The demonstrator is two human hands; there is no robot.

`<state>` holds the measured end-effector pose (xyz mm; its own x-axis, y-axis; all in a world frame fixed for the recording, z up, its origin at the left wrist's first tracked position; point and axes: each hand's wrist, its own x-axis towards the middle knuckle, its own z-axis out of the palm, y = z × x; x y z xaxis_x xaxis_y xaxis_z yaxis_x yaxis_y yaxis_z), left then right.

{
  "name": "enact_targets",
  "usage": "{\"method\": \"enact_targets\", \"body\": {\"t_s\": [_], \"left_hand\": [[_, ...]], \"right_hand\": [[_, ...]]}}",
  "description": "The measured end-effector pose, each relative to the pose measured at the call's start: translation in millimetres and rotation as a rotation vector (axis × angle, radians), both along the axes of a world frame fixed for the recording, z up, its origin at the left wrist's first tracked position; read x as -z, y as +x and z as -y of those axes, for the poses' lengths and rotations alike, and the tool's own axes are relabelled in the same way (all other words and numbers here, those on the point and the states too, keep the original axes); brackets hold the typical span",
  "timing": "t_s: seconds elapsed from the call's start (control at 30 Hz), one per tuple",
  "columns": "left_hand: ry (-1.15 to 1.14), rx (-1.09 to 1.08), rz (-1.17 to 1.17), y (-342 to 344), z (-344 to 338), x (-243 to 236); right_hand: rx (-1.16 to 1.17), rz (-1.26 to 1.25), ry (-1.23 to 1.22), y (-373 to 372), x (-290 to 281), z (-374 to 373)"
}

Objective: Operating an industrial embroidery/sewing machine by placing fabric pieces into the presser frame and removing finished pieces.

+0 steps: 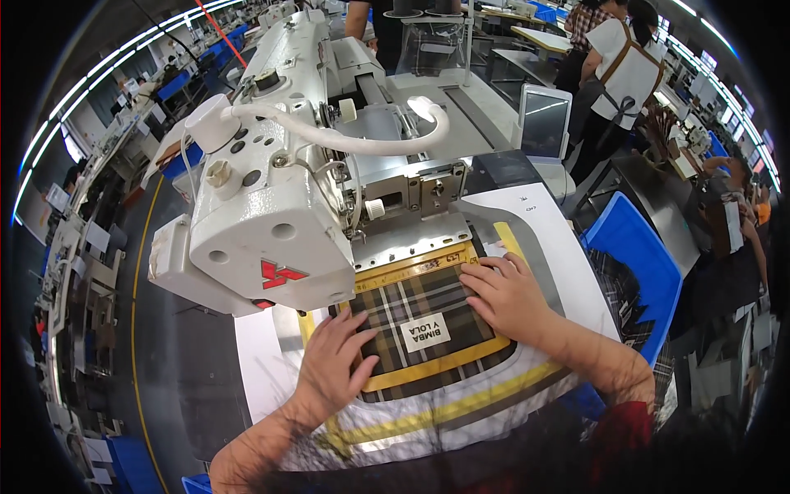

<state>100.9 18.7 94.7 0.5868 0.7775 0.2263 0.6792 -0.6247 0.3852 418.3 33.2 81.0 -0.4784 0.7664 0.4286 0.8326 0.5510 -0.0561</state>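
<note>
My left hand [333,366] rests with spread fingers on the left side of a dark plaid fabric piece [387,317]. My right hand [502,300] lies open on its right side, fingertips on a yellow-edged template frame [440,370] around the fabric. A white label [425,332] with black lettering is stitched or laid on the plaid; I cannot tell which. The template sits on a white board [580,309]. At the fabric's far edge is a metal clamp bar [411,245] of a white industrial sewing machine [263,214], whose head stands to the upper left of my hands.
A screen [543,123] stands behind at the right. A blue bin [658,288] with plaid pieces adjoins the table's right. Co-workers stand at back right [617,78] and behind the machine [356,20]; another [732,193] is at far right. A yellow floor line [134,329] runs along the left.
</note>
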Motion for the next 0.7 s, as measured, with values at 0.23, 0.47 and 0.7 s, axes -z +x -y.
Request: {"method": "enact_targets", "body": {"t_s": [0.23,0.47,0.7], "left_hand": [[-0.034,0.027,-0.077,15.4,0.2,2.9],[-0.032,0.002,-0.056,16.7,2.0,7.0],[-0.001,-0.028,-0.036,16.4,3.3,11.1]], "right_hand": [[-0.010,0.038,-0.007,-5.8,-3.9,1.5],[-0.002,0.015,-0.054,-5.7,-1.3,2.8],[-0.006,-0.013,-0.077,-8.6,-6.6,2.1]]}}
